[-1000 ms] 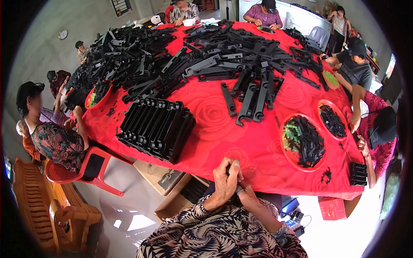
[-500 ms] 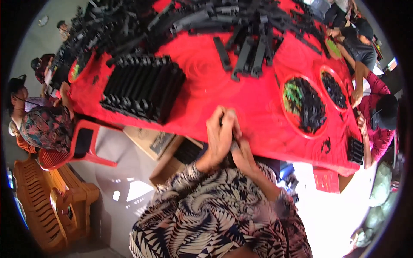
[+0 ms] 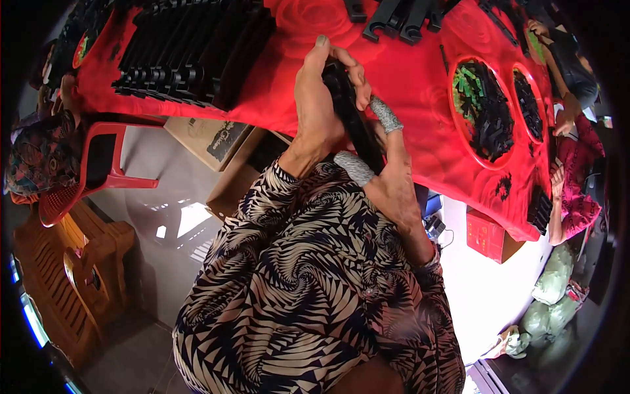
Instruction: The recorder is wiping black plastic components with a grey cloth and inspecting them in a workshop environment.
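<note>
A long, dark black plastic bar-shaped part is held at a slant between my hands, over the near table edge. My left hand is closed round its upper end, fingers curling over the far side. My right hand grips the lower length, with grey wrapping on the thumb and one finger. Ahead and to the left, a stack of black slotted parts stands in a close row on the red-covered table. More loose black parts lie beyond my hands.
An orange-red bowl of small black and green pieces sits to the right, beside a second bowl. A red chair, a cardboard box and a wooden bench are at left. Co-workers sit at both sides, one with a pink sleeve.
The view has tipped down, so the table sits higher in it. My hands have opened out along the black part, which now shows most of its length.
</note>
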Demonstrator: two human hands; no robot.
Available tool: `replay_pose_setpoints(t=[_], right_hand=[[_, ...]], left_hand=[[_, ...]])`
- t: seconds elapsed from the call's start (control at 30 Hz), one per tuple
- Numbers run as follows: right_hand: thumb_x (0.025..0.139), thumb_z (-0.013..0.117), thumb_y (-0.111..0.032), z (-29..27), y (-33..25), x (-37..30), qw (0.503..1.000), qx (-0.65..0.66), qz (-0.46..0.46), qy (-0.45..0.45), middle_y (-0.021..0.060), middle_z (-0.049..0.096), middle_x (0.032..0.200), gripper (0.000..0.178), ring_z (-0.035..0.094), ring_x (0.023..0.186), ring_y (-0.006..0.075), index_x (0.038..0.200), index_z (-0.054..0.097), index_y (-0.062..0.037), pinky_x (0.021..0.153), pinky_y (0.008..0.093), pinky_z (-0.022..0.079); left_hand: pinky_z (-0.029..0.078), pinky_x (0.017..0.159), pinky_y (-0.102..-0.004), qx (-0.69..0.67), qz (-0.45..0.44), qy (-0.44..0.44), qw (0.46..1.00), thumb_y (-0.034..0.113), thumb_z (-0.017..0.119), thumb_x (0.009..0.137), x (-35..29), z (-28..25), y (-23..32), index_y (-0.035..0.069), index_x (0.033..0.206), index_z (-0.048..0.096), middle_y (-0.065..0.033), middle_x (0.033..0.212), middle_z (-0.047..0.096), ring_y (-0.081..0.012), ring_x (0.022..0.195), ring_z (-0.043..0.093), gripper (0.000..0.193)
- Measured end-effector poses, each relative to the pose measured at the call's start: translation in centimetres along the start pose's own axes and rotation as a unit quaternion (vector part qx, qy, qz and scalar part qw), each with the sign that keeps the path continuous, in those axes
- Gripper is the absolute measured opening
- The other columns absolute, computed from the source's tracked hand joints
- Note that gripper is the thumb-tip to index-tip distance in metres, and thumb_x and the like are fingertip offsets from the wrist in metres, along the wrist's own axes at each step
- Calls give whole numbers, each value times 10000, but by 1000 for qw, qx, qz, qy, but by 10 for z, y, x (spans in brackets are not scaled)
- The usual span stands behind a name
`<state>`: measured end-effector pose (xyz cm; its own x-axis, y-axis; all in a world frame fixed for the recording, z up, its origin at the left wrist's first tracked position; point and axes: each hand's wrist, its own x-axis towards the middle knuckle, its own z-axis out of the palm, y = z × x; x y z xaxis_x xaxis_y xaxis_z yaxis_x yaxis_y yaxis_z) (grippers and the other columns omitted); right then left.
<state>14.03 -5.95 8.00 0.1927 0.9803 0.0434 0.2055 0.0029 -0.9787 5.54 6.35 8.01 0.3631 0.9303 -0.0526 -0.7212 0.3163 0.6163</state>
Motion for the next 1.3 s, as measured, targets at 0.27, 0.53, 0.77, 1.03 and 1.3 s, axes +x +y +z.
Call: replay_pose_setpoints(t=[0.27, 0.53, 0.77, 1.03, 1.3], right_hand=[[790, 636, 15, -8, -4, -11, 991, -128, 32, -32, 336, 577, 1133, 783, 574, 1045, 518, 1466, 244, -34, 832, 468, 477], [800, 714, -83, -13, 3, -11, 984, -177, 7, -28, 305, 623, 1041, 731, 623, 935, 489, 1416, 327, -4, 776, 481, 495], [794, 775, -211, -11, 6, -7, 957, -284, -50, 25, 287, 631, 1050, 701, 647, 856, 447, 1340, 418, 44, 709, 480, 517], [810, 770, -231, -10, 9, -4, 956, -280, -69, 43, 280, 641, 998, 634, 653, 808, 443, 1301, 469, 32, 674, 467, 523], [886, 693, -210, -6, 43, -6, 975, -184, -108, 66, 285, 648, 930, 523, 635, 845, 486, 1302, 465, 8, 696, 485, 512]], left_hand=[[368, 482, -299, -55, -32, 24, 998, 411, 435, 1002, -3, -7, -7, 57, 857, 498, -78, 681, 490, -187, 518, 462, 387], [366, 499, -294, -92, -29, 38, 995, 396, 434, 1001, -1, -16, -11, 55, 863, 502, -78, 698, 477, -186, 547, 461, 374], [424, 520, -337, -122, 1, 50, 991, 383, 343, 1031, 9, -25, -11, 40, 860, 499, -110, 697, 512, -229, 542, 512, 413], [444, 530, -343, -121, -3, 54, 991, 389, 339, 1035, 13, -28, -11, 33, 868, 499, -115, 704, 524, -241, 551, 525, 424], [480, 729, -273, 256, 33, -27, 966, 219, 585, 948, 2, -12, -8, -3, 1165, 488, -69, 936, 585, -139, 793, 583, 326]])
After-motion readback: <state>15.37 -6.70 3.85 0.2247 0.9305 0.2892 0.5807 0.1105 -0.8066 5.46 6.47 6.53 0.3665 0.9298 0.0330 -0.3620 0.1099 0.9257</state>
